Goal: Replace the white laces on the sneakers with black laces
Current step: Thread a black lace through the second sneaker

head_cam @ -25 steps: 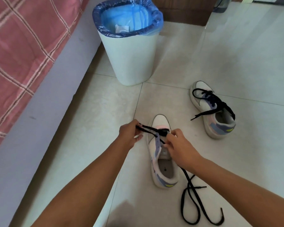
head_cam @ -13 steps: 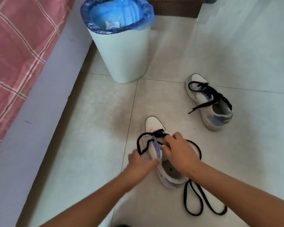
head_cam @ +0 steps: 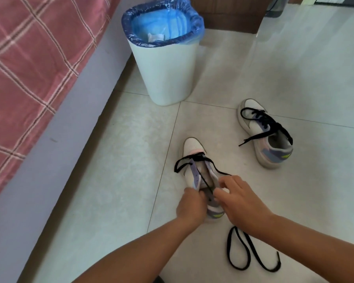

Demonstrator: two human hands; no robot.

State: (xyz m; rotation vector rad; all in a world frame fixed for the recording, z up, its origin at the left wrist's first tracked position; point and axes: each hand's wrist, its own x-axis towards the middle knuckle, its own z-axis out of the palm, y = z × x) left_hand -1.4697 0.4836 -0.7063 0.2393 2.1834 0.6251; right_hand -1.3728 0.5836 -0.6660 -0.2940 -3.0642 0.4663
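Note:
A white and purple sneaker (head_cam: 192, 148) lies on the floor in front of me, toe pointing away. A black lace (head_cam: 185, 162) runs through its lowest eyelets and loops out on the left. My left hand (head_cam: 190, 205) and my right hand (head_cam: 239, 201) meet at the sneaker's opening, both pinching the black lace where it crosses the tongue. The lace's loose end (head_cam: 251, 252) trails in loops on the tiles below my right forearm. A second sneaker (head_cam: 274, 148) with a black lace laced in stands to the right.
A white bin (head_cam: 165, 64) with a blue liner stands behind the sneakers. A bed with a pink checked cover (head_cam: 29, 58) and grey side runs along the left. A dark wooden cabinet (head_cam: 233, 15) is at the back. Pale floor tiles surround the shoes.
My left hand has come from the lace's left side down to the sneaker's opening. My right hand has slid back toward the heel. The lace now loops slack at the toe.

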